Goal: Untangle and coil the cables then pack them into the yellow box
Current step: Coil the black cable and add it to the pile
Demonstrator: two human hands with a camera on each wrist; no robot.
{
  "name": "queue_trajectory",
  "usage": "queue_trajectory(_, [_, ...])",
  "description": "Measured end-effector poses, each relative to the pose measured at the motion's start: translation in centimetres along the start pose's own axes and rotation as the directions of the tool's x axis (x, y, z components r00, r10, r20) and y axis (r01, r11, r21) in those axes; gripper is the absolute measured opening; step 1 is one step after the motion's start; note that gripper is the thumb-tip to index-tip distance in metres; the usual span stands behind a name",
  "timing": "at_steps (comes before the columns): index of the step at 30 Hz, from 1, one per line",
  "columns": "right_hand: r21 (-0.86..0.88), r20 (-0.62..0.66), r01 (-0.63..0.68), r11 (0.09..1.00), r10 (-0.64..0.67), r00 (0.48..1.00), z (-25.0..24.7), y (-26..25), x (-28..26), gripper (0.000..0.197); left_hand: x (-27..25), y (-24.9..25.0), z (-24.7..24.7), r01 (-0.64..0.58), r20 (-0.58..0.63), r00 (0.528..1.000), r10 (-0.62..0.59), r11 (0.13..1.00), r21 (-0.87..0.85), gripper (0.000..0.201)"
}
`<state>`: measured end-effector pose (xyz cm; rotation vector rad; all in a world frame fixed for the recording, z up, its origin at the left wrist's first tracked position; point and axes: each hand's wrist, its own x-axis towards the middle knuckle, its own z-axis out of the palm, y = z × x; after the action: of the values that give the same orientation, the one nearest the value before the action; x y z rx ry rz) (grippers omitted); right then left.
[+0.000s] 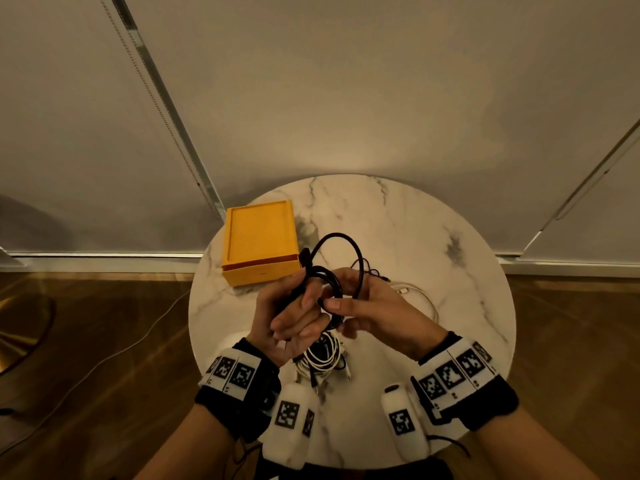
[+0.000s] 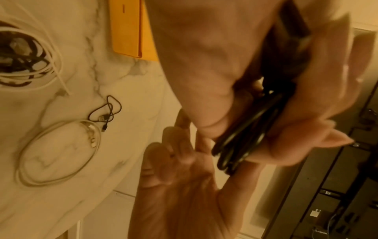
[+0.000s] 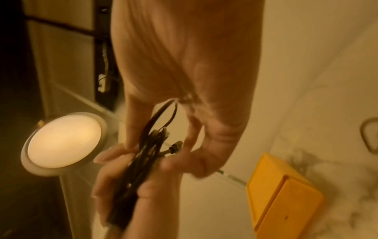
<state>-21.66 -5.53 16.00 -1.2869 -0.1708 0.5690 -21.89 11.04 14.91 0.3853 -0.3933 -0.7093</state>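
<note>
A black cable (image 1: 341,261) is looped into a coil above the round marble table (image 1: 433,244). My left hand (image 1: 294,317) grips the bundled loops (image 2: 243,145), fingers curled round them. My right hand (image 1: 367,306) pinches the same coil (image 3: 151,145) from the right, with a loop arching up over it. The yellow box (image 1: 259,242) stands closed on the table's left part, behind my left hand; it also shows in the wrist views (image 2: 131,29) (image 3: 284,200). A tangle of white and black cables (image 1: 323,356) lies under my hands near the front edge.
A coiled white cable (image 2: 57,153) and a small thin black cable (image 2: 106,113) lie on the table to the right of my hands. A round lit lamp (image 3: 63,142) stands on the floor at the left. A white wire (image 1: 104,362) runs across the wooden floor.
</note>
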Motion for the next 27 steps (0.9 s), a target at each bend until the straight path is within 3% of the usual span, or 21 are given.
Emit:
queue_trajectory(2, [-0.047,0.076,0.039,0.998,-0.036,0.996,0.2,-0.1,-0.2,0.028,0.0,0.0,0.0,0.017,-0.025,1.000,-0.016,0.999,0.038,0.037])
queue_trajectory(4, [-0.152,0.008,0.111,0.982,-0.111,0.994,0.2,-0.1,-0.1,0.018,-0.1,0.4,0.1,0.056,-0.188,0.982,-0.008,0.967,0.250,0.036])
queue_trajectory(6, [-0.175,-0.077,0.143,0.974,-0.158,0.984,0.1,0.2,0.1,0.010,0.0,0.8,0.1,0.118,-0.397,0.912,0.103,0.861,0.495,0.034])
queue_trajectory(8, [-0.161,-0.151,0.145,0.976,-0.170,0.974,0.2,0.5,0.3,0.012,0.3,0.8,0.2,0.146,-0.507,0.825,0.248,0.775,0.615,0.032])
queue_trajectory(10, [-0.173,-0.213,0.130,0.976,-0.166,0.963,0.1,0.6,0.4,0.019,0.4,0.5,0.0,0.161,-0.580,0.747,0.324,0.759,0.631,0.029])
queue_trajectory(12, [-0.185,-0.229,0.125,0.975,-0.166,0.959,0.0,0.6,0.5,0.022,0.4,0.3,-0.4,0.177,-0.630,0.712,0.311,0.788,0.590,0.032])
queue_trajectory(15, [-0.197,-0.236,0.121,0.973,-0.167,0.957,-0.3,0.6,0.3,0.025,0.3,0.3,-1.1,0.206,-0.618,0.749,0.237,0.804,0.558,0.045])
queue_trajectory(18, [-0.170,-0.247,0.131,0.977,-0.171,0.954,-0.4,0.4,0.2,0.025,0.2,0.1,-0.8,0.270,-0.548,0.805,0.228,0.682,0.680,0.041])
queue_trajectory(20, [-0.149,-0.228,0.147,0.978,-0.178,0.957,-0.6,0.1,0.1,0.034,0.2,0.1,-1.1,0.244,-0.473,0.839,0.269,0.591,0.769,0.039])
queue_trajectory(23, [-0.164,-0.213,0.152,0.975,-0.185,0.959,-1.1,-0.4,-0.1,0.029,0.1,0.7,-1.5,0.336,-0.442,0.857,0.265,0.362,0.869,0.041])
queue_trajectory(27, [-0.216,-0.169,0.161,0.963,-0.200,0.965,-1.7,-0.4,-0.5,0.026,0.1,2.0,-2.1,0.337,-0.301,0.910,0.286,-0.084,0.938,0.046])
